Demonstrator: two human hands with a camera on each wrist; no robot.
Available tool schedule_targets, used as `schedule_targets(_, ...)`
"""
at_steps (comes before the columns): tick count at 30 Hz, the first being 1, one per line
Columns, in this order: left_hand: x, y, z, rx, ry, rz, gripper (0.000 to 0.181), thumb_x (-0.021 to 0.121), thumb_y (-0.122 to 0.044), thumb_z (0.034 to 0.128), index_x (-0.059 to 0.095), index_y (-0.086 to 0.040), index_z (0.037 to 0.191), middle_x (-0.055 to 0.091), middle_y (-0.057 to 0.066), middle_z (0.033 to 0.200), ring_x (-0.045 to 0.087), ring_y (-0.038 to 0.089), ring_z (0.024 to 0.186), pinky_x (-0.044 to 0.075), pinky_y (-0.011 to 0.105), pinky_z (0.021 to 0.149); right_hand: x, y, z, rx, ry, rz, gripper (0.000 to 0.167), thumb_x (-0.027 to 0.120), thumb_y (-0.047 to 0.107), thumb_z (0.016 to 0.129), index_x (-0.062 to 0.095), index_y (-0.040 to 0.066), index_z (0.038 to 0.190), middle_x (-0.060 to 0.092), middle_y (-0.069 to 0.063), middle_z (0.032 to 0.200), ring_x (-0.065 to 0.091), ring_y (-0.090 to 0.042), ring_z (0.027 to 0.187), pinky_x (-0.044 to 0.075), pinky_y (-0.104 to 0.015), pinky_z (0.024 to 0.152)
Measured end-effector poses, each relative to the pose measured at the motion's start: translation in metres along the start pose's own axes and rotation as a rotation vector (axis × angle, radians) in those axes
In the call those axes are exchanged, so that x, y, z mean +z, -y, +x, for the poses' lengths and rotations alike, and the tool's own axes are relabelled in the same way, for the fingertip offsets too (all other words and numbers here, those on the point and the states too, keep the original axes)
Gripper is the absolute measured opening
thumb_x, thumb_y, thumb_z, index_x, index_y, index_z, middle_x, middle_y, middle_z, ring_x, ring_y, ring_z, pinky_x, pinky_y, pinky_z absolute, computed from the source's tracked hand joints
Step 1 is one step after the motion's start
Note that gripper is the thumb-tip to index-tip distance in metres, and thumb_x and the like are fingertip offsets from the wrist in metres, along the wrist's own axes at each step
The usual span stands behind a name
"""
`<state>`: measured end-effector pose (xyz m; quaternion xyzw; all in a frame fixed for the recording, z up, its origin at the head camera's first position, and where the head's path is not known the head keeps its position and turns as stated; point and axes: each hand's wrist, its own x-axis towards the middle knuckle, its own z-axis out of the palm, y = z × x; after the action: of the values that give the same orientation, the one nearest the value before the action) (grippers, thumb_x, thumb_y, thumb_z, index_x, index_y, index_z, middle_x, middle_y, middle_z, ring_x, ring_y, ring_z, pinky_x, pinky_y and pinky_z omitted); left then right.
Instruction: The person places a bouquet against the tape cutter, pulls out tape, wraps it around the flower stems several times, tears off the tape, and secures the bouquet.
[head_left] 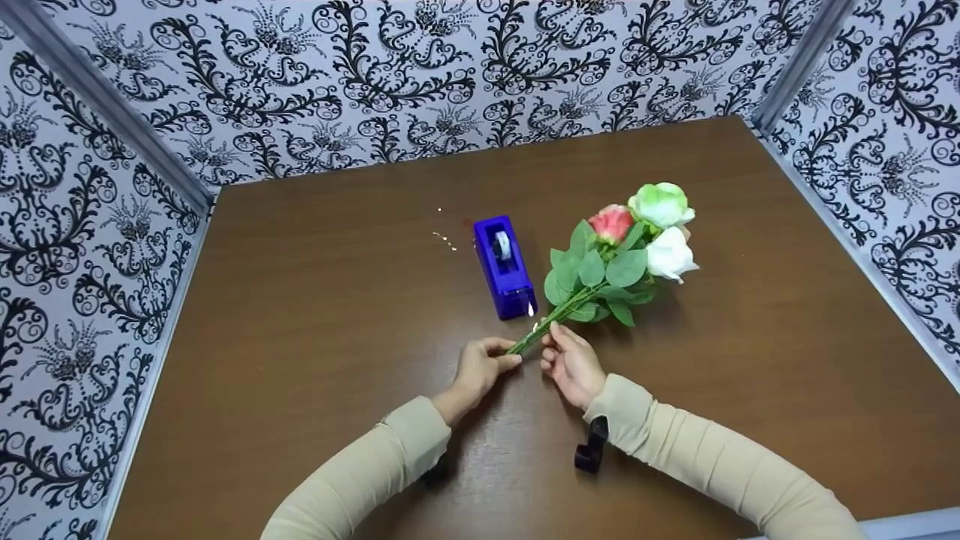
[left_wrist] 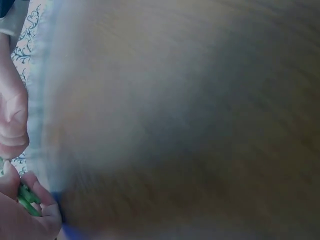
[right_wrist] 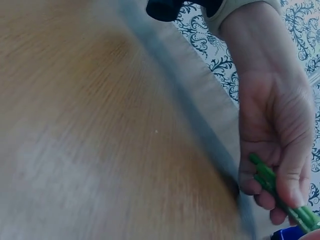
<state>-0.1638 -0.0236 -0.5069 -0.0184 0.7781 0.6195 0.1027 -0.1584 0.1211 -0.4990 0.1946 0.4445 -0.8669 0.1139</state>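
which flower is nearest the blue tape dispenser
The coral-red flower, leftmost in the head view; the green-tinged flower and white flower sit farther right, away from the dispenser.

Surroundings of the grip. Beneath it we see a brown, wood-grained table (head_left: 300, 322). Well beyond it we observe a back wall (head_left: 450, 82) in white with black scrollwork; a matching left wall (head_left: 56, 225) and right wall (head_left: 907, 172) flank it. Grey corner posts (head_left: 112, 97) join these. Ahead and left of the grip, we note small pale flecks (head_left: 444, 238).
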Motion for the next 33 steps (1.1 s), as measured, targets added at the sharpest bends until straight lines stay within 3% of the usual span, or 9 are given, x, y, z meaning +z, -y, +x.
schedule_targets(4,0.002,0.001,0.000,0.027,-0.036,0.006,0.019,0.072,0.005,0.0715,0.069,0.006,0.090,0.069,0.015,0.087,0.058,0.012,0.076,0.047,0.021,0.069,0.005,0.003,0.000,0.012,-0.023,0.029,0.022,0.043,0.017,0.098,0.059,0.015,0.083,0.048,0.003,0.070,0.038,-0.008,0.056,0.032,-0.020,0.053)
schedule_targets(7,0.003,0.001,0.000,0.034,-0.049,0.003,0.019,0.072,0.006,0.0708,0.069,0.006,0.089,0.068,0.016,0.084,0.057,0.009,0.070,0.047,0.019,0.065,0.008,0.004,0.002,0.019,-0.033,0.044,0.022,0.045,0.018,0.097,0.058,0.015,0.079,0.046,0.003,0.068,0.038,-0.008,0.057,0.032,-0.020,0.053)
schedule_targets(12,0.003,0.002,0.001,0.053,-0.051,0.004,0.019,0.072,0.007,0.0703,0.067,0.007,0.089,0.067,0.017,0.082,0.055,0.007,0.065,0.047,0.019,0.062,0.009,0.003,0.007,0.016,-0.037,0.023,0.015,0.044,0.019,0.097,0.055,0.009,0.094,0.042,0.003,0.071,0.036,-0.007,0.056,0.032,-0.019,0.053)
schedule_targets(16,0.001,0.003,0.001,0.058,-0.018,-0.017,0.021,0.071,0.006,0.0728,0.063,0.008,0.092,0.065,0.015,0.084,0.054,0.008,0.066,0.046,0.018,0.061,0.009,0.003,0.007,0.017,-0.026,0.010,0.022,0.042,0.019,0.098,0.051,0.004,0.111,0.039,0.002,0.074,0.035,-0.006,0.056,0.031,-0.017,0.052)
schedule_targets(23,-0.003,0.000,0.004,-0.033,0.052,-0.065,0.023,0.064,-0.008,0.0842,0.055,0.004,0.101,0.049,-0.001,0.073,0.037,0.007,0.047,0.032,0.018,0.041,0.011,0.004,0.007,0.001,0.014,0.001,0.031,0.037,0.019,0.099,0.043,0.001,0.124,0.038,0.001,0.078,0.034,-0.005,0.057,0.031,-0.016,0.052)
schedule_targets(28,-0.005,-0.004,0.004,-0.036,0.075,-0.037,0.030,0.051,-0.022,0.0936,0.058,0.004,0.107,0.058,0.010,0.083,0.048,0.012,0.062,0.036,0.021,0.048,0.010,0.005,0.007,0.001,0.051,-0.014,0.039,0.033,0.018,0.100,0.034,-0.001,0.133,0.037,0.002,0.079,0.033,-0.004,0.057,0.030,-0.015,0.053)
schedule_targets(33,-0.007,-0.002,0.006,-0.007,0.116,-0.042,0.030,0.047,-0.015,0.0950,0.058,0.007,0.112,0.063,0.020,0.094,0.056,0.017,0.076,0.041,0.022,0.056,0.010,0.005,0.008,0.014,0.085,-0.014,0.042,0.028,0.019,0.101,0.028,0.000,0.139,0.037,0.003,0.078,0.032,-0.005,0.057,0.029,-0.015,0.053)
